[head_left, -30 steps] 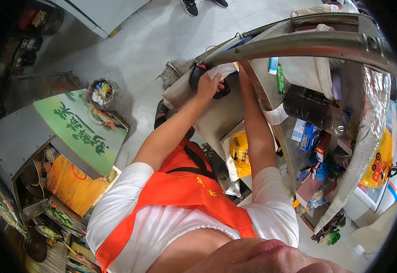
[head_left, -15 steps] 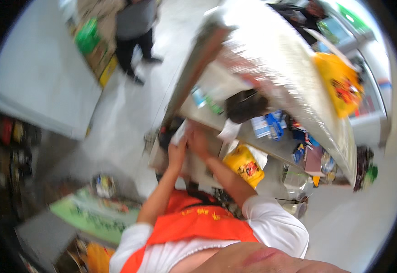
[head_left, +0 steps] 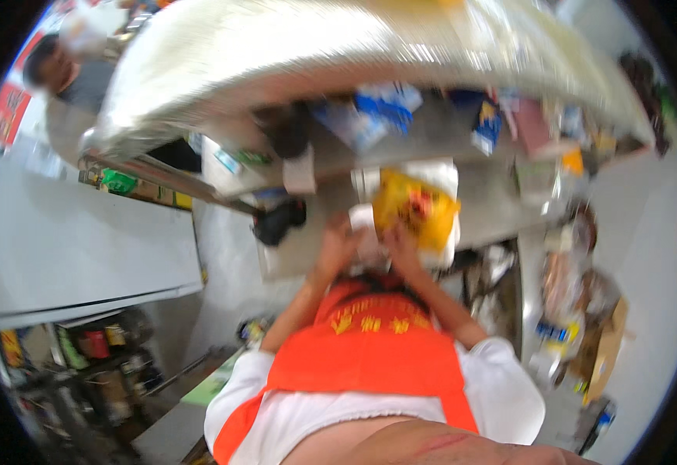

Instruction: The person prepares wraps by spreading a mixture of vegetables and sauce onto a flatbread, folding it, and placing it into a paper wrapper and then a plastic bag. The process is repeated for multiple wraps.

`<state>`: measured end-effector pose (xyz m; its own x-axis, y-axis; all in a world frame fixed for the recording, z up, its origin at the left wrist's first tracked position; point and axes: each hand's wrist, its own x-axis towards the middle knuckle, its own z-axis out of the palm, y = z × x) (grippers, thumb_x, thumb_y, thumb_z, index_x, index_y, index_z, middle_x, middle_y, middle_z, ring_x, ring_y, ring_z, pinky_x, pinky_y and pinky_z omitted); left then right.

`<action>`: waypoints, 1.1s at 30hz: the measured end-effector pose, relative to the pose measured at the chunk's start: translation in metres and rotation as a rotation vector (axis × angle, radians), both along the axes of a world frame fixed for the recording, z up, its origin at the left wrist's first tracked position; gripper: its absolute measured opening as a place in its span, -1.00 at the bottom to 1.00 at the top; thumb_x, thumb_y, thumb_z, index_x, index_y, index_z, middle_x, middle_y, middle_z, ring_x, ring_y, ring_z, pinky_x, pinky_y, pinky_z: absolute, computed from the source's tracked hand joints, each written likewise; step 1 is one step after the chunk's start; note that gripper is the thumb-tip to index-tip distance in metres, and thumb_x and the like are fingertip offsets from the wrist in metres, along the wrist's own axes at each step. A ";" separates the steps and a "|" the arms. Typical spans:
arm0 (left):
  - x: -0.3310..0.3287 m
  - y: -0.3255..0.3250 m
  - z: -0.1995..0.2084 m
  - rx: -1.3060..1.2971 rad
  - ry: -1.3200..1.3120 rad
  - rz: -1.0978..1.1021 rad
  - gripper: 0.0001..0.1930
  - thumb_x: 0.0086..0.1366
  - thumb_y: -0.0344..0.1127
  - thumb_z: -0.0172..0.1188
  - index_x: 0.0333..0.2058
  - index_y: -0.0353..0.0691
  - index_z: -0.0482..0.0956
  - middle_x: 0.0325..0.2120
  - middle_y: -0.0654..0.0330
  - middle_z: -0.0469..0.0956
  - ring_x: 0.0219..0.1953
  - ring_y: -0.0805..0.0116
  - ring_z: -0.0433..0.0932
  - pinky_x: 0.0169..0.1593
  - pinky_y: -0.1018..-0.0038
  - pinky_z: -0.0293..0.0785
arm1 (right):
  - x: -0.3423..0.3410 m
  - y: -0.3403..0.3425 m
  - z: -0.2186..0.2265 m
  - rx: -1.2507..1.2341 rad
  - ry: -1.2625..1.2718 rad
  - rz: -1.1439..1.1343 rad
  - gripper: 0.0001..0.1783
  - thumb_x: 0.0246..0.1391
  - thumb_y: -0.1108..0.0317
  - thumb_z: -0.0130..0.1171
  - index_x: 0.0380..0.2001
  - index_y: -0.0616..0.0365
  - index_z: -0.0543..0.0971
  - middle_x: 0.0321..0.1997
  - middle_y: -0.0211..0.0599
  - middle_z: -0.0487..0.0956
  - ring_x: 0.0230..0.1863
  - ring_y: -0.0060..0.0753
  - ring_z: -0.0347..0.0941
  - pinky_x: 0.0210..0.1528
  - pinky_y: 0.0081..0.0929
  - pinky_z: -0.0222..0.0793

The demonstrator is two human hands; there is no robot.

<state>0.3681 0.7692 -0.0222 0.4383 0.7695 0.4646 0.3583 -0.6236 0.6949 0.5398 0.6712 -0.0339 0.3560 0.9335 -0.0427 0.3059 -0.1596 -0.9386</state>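
A small white slip, paper-like and blurred, stands up between my two hands at the counter's near edge. My left hand is closed at its left side and appears to grip it. My right hand is on the other side, its fingers against the lower left of a yellow plastic bag with red print. Motion smears those fingers, so whether they hold the slip or the bag is unclear. White paper or packaging shows behind the bag. A pale piece below the slip is too blurred to name.
A metal counter spreads before me beneath a shelf wrapped in shiny film. Blue packets lie under the shelf. A black bundle is at the counter's left end. A white cabinet top is at left; a person stands beyond.
My view and body have turned right, toward the counter. My hands, close together around the white slip before, are now farther apart, and the right one is at the yellow bag.
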 end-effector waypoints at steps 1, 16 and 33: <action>-0.006 -0.003 0.007 -0.256 -0.013 -0.018 -0.65 0.19 -0.24 0.27 -0.09 -0.28 0.55 -0.32 -0.10 0.61 -0.28 -0.09 0.59 -0.19 0.25 0.52 | 0.016 -0.020 0.005 -0.031 -0.153 -0.042 -0.65 0.26 0.29 0.02 0.05 0.22 0.41 -0.14 -0.07 0.56 -0.13 -0.15 0.52 -0.09 -0.29 0.43; 0.069 0.027 -0.036 -0.576 0.715 -0.004 -0.55 0.20 -0.06 0.13 -0.19 -0.40 0.60 -0.25 -0.24 0.59 -0.07 -0.12 0.56 0.03 0.17 0.46 | 0.098 -0.065 -0.026 -0.176 -0.348 -0.186 -0.05 -0.02 0.29 0.29 0.36 0.18 0.00 0.07 0.15 0.44 -0.10 0.18 0.50 -0.18 -0.17 0.51; 0.084 0.054 0.070 -1.213 -0.452 0.059 -0.69 0.26 -0.25 0.14 -0.12 -0.35 0.53 -0.23 0.14 0.59 -0.21 0.29 0.57 -0.09 0.38 0.46 | 0.176 -0.028 0.065 -0.010 -0.603 -0.278 -0.76 0.08 0.38 0.07 -0.14 0.03 0.48 -0.35 -0.03 0.62 -0.36 0.13 0.56 -0.32 -0.02 0.46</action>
<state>0.4522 0.8233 0.0478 0.3775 0.8136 -0.4421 -0.0502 0.4947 0.8676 0.7162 0.6427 0.0314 0.5480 0.8039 0.2312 0.7231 -0.3164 -0.6140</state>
